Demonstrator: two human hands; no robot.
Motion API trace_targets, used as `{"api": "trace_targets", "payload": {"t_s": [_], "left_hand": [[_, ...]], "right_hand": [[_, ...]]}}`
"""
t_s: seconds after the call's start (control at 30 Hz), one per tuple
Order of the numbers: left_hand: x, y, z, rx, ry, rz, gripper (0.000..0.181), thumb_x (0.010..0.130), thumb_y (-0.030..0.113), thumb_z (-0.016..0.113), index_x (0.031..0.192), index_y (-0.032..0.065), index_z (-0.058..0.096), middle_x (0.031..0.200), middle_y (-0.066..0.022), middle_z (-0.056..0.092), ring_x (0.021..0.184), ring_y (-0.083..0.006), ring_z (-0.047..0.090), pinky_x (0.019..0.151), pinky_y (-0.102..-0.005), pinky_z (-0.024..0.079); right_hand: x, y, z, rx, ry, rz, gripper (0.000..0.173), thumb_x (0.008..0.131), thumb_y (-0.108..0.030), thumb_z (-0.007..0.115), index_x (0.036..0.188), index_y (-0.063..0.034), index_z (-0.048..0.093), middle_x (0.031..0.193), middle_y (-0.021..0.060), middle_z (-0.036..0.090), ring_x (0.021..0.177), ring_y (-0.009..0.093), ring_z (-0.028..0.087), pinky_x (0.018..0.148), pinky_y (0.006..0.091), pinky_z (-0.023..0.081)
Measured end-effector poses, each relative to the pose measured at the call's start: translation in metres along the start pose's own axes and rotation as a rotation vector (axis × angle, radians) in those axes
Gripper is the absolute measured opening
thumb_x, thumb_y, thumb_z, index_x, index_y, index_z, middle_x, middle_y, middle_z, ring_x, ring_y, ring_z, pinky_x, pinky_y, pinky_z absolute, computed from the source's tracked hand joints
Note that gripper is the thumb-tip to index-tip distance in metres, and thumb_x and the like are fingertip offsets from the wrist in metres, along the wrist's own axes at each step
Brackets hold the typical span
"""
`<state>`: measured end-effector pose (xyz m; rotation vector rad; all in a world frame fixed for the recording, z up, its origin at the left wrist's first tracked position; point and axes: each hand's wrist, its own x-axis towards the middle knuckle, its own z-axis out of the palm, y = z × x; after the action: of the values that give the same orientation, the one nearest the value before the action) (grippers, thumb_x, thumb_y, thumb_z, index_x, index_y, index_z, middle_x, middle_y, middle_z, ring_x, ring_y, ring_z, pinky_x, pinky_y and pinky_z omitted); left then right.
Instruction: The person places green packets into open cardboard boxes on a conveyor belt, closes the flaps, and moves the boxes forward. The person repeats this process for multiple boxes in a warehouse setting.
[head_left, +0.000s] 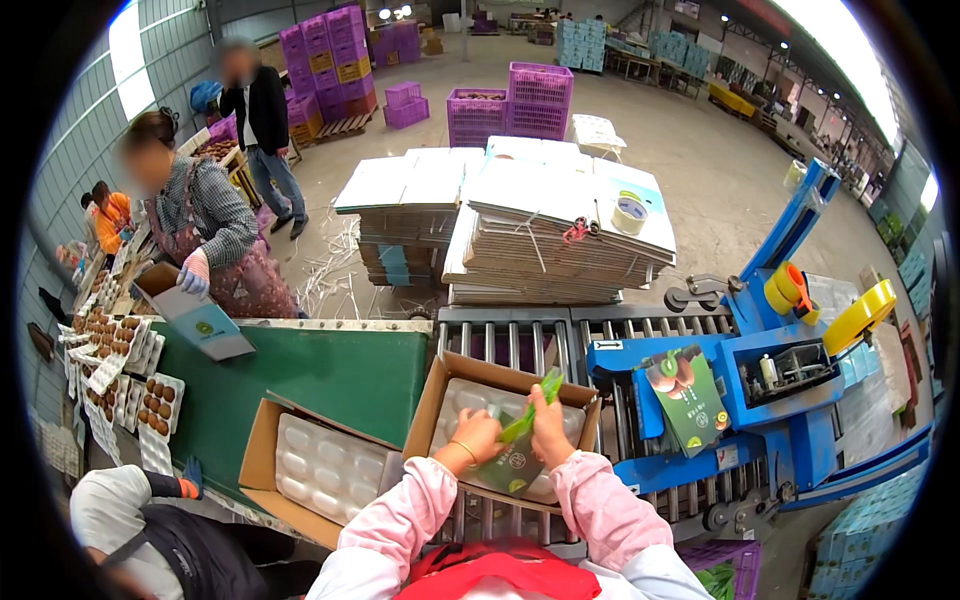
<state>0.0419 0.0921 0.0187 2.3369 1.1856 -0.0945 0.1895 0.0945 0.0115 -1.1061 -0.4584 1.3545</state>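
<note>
An open cardboard box (422, 409) with a white molded foam tray (457, 390) inside stands on the roller conveyor in front of me. Over it, my left hand (478, 437) and my right hand (550, 426) both grip a bunch of green leaves or leaf-like strips (517, 429); whether they are real leaves is unclear. A dark green printed leaflet (512, 471) lies beneath my hands, on the tray. To the left, a second open box (259, 442) holds another white molded tray (330, 469) and sits tilted at the green belt's edge.
A blue carton-sealing machine (780, 382) is at right, with printed leaflets (686, 397) on it. Stacked flat cartons (555, 240) bear a tape roll (630, 214) and red-handled scissors (577, 229). Across the green belt (300, 367), a gloved co-worker holds a carton (199, 319); another bends at lower left near fruit trays (157, 405).
</note>
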Motion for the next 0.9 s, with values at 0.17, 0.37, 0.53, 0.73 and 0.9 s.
{"api": "trace_targets", "payload": {"t_s": [0.17, 0.37, 0.53, 0.73, 0.9], "left_hand": [[0.010, -0.007, -0.010, 0.240, -0.129, -0.086, 0.028, 0.067, 0.044, 0.064, 0.080, 0.0188, 0.068, 0.095, -0.0016, 0.059, 0.101, -0.0209, 0.046, 0.084, -0.0463, 0.026], [0.029, 0.002, -0.018, 0.493, 0.057, -0.064, 0.077, 0.042, 0.056, 0.073, 0.103, 0.0121, 0.059, 0.111, -0.0067, 0.048, 0.112, -0.0239, 0.037, 0.088, -0.0455, 0.026], [-0.012, 0.004, -0.045, 0.307, 0.474, -0.306, 0.107, 0.037, 0.055, 0.076, 0.126, 0.0110, 0.036, 0.126, -0.0143, 0.035, 0.122, -0.0330, 0.025, 0.095, -0.0552, 0.020], [-0.080, -0.026, -0.011, -0.093, -0.054, 0.003, 0.132, 0.042, 0.060, 0.074, 0.130, -0.0091, 0.004, 0.131, -0.0329, 0.020, 0.124, -0.0432, 0.020, 0.103, -0.0398, 0.020], [-0.015, -0.008, -0.043, -0.219, -0.825, -0.092, 0.111, 0.042, 0.065, 0.070, 0.126, 0.0018, 0.035, 0.135, -0.0220, 0.025, 0.123, -0.0392, 0.025, 0.101, -0.0494, 0.019]], "right_hand": [[-0.013, -0.072, -0.040, -0.096, 0.025, -0.266, 0.018, 0.076, -0.011, 0.062, 0.089, -0.0059, 0.050, 0.070, -0.0018, 0.049, 0.058, 0.008, 0.045, 0.053, 0.0214, 0.037], [-0.061, -0.078, -0.105, -1.004, -0.306, -0.136, 0.025, 0.063, -0.003, 0.062, 0.087, -0.0038, 0.057, 0.077, 0.0060, 0.058, 0.071, 0.013, 0.054, 0.065, 0.0274, 0.045], [-0.054, 0.005, -0.064, -1.487, -0.546, -0.307, 0.027, 0.062, -0.005, 0.056, 0.089, -0.0036, 0.051, 0.088, 0.0151, 0.052, 0.085, 0.035, 0.052, 0.072, 0.0417, 0.044], [-0.047, 0.008, -0.075, -1.494, -0.535, -0.297, 0.032, 0.062, -0.006, 0.058, 0.094, -0.0056, 0.052, 0.090, 0.0151, 0.052, 0.085, 0.036, 0.052, 0.072, 0.0420, 0.044], [-0.028, -0.038, -0.066, -1.487, -0.587, -0.347, 0.042, 0.064, -0.003, 0.057, 0.105, -0.0065, 0.050, 0.105, 0.0156, 0.051, 0.094, 0.034, 0.052, 0.077, 0.0412, 0.044]]}}
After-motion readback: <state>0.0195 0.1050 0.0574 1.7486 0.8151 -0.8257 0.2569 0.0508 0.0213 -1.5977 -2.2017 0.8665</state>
